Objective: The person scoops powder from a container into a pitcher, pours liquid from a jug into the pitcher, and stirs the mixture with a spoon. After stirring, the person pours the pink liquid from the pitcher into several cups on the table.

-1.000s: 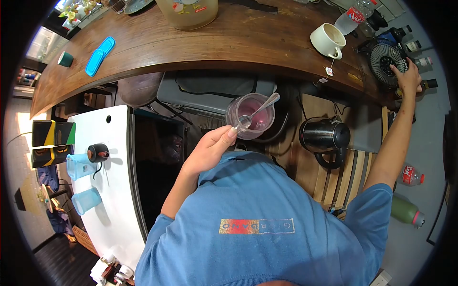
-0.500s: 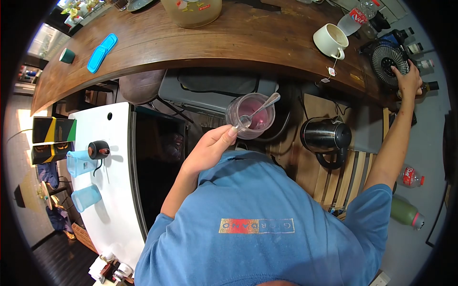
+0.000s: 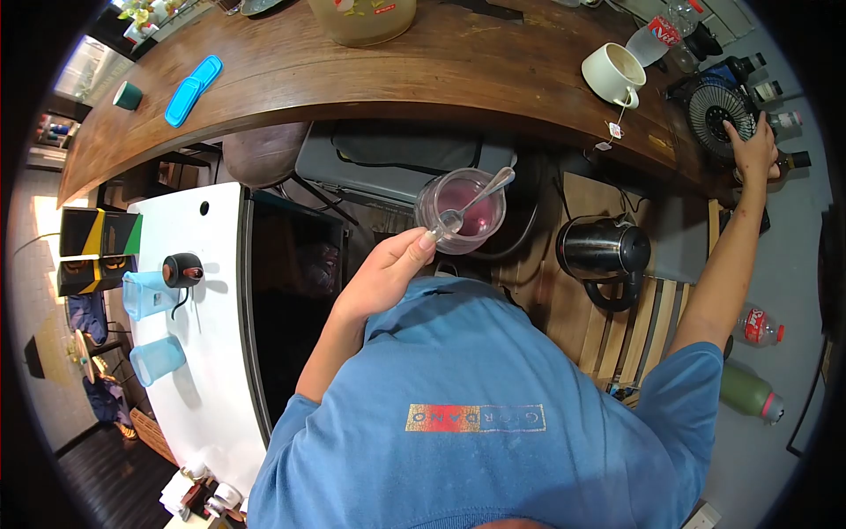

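Note:
My left hand (image 3: 395, 269) is closed on the handle of a clear glass mug (image 3: 428, 207), holding it in the air below the counter's edge. Some pinkish liquid (image 3: 477, 219) shows inside the mug. A metal spoon (image 3: 480, 195) leans in it, its handle sticking out over the rim. Far to the right, my right hand (image 3: 756, 152) grips the edge of a small black fan (image 3: 712, 110), thumb on its front grille. Part of the fingers is hidden behind the fan. Dark bottles (image 3: 795, 160) stand close beside that hand.
On the wooden counter (image 3: 458, 66) are a white mug (image 3: 610, 75) with a teabag tag, a plastic bottle (image 3: 656, 37), a blue lid (image 3: 194, 91) and a large container (image 3: 361, 19). A black kettle (image 3: 595, 251) is at right. Two blue cups (image 3: 157, 360) stand on a white surface (image 3: 211, 331).
The view has shifted very slightly. Both hands keep their holds, and the mug with the spoon stays almost in the same place.

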`<state>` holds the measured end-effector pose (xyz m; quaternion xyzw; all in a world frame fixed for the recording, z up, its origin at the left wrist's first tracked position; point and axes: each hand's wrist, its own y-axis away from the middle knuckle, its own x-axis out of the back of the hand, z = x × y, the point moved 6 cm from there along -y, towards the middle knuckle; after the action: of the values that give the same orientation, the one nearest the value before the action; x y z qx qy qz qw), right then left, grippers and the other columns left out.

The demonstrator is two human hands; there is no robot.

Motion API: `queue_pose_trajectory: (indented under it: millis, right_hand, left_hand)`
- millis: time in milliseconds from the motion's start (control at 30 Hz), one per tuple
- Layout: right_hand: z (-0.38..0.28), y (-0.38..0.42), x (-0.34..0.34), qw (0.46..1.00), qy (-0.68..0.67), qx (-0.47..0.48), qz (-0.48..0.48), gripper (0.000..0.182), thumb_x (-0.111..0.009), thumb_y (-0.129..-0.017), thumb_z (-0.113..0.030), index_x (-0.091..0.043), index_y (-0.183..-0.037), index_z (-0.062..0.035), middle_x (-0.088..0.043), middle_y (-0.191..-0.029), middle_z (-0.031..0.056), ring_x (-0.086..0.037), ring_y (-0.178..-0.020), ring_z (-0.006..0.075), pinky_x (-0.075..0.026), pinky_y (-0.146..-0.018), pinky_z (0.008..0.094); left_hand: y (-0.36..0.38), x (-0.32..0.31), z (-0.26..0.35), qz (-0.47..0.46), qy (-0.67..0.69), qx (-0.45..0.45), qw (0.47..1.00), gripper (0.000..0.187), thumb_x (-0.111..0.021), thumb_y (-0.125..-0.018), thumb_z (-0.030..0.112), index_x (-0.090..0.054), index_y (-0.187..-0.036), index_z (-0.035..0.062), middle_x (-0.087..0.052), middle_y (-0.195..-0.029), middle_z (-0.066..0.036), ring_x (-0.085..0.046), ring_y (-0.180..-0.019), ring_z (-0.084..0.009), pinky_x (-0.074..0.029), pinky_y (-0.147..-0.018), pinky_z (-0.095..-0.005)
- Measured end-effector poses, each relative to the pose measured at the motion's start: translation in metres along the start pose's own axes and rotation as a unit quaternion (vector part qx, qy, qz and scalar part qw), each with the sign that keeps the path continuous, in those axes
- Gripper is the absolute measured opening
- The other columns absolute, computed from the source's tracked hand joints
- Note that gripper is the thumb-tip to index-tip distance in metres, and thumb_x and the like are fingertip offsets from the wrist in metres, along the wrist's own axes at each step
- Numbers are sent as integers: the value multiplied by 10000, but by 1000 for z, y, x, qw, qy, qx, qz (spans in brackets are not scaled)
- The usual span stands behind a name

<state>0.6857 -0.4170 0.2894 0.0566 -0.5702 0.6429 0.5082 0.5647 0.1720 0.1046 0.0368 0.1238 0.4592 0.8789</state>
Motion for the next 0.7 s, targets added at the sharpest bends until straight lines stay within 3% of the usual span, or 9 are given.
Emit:
queue_pose_trajectory:
  millis: [67,167,233,300,367,433,500,633,700]
  right_hand:
    - [-5,4,7,999,-7,-1,33,789,-674,-719,-555,-431,-1337,-130,-435,-1339,144,-398,-1230,346,-275,-1042,426]
    - [-67,33,92,992,-74,-32,100,751,-652,-725,-578,-480,-1299,-126,-455,-1329,133,-409,-1213,356,-273,-1039,421]
    - [-113,56,146,980,-151,-56,120,613,-683,-751,-490,-568,-1206,-97,-533,-1244,124,-487,-1120,326,-343,-983,409]
    - [-154,79,171,900,-417,-7,125,403,-712,-788,-314,-632,-1104,-76,-620,-1077,74,-557,-971,210,-438,-840,326]
    - [-204,112,185,780,-622,-44,44,294,-710,-799,-154,-644,-1070,-60,-631,-943,20,-543,-821,94,-443,-704,225]
    - [-259,146,199,643,-762,-43,-64,283,-701,-803,-121,-640,-1070,-47,-606,-879,-22,-501,-754,38,-413,-659,183]
    - [-312,178,208,591,-780,-15,-207,285,-700,-801,-112,-636,-1067,-32,-591,-849,-26,-484,-714,36,-391,-631,177]
    - [-400,213,237,506,-816,70,-271,362,-708,-785,-113,-614,-1121,-18,-545,-784,-26,-425,-675,35,-342,-581,177]
    - [-427,218,250,494,-820,87,-277,362,-706,-790,-133,-618,-1125,-25,-525,-764,-18,-410,-663,51,-344,-578,185]
  left_hand:
    - [2,5,1,16,-22,-10,1000,356,-363,-1001,317,-456,-781,53,-399,-737,25,-354,-686,-80,-335,-634,-234]
    - [6,12,1,33,-2,-24,999,346,-388,-999,299,-459,-784,38,-387,-726,36,-347,-685,-70,-343,-634,-222]
    - [11,19,1,45,-4,-31,999,350,-385,-999,305,-456,-781,41,-387,-725,35,-349,-684,-72,-344,-635,-224]
    - [18,26,3,59,-5,-40,997,354,-383,-999,311,-453,-778,43,-387,-724,35,-351,-683,-73,-345,-636,-226]
    - [28,33,5,87,26,-19,996,359,-376,-999,324,-449,-775,53,-382,-723,38,-343,-673,-70,-337,-620,-223]
    - [38,44,3,105,27,-19,994,361,-376,-998,331,-450,-777,56,-379,-722,41,-337,-671,-65,-330,-612,-219]
    - [49,55,2,122,28,-17,992,362,-377,-997,339,-451,-779,59,-376,-721,43,-331,-668,-59,-322,-604,-215]
    - [74,74,5,160,28,-40,986,397,-380,-982,406,-453,-786,69,-357,-701,36,-319,-641,-74,-297,-583,-221]
    - [90,84,4,181,16,-39,983,394,-379,-983,401,-455,-786,69,-357,-699,38,-321,-641,-73,-296,-583,-220]
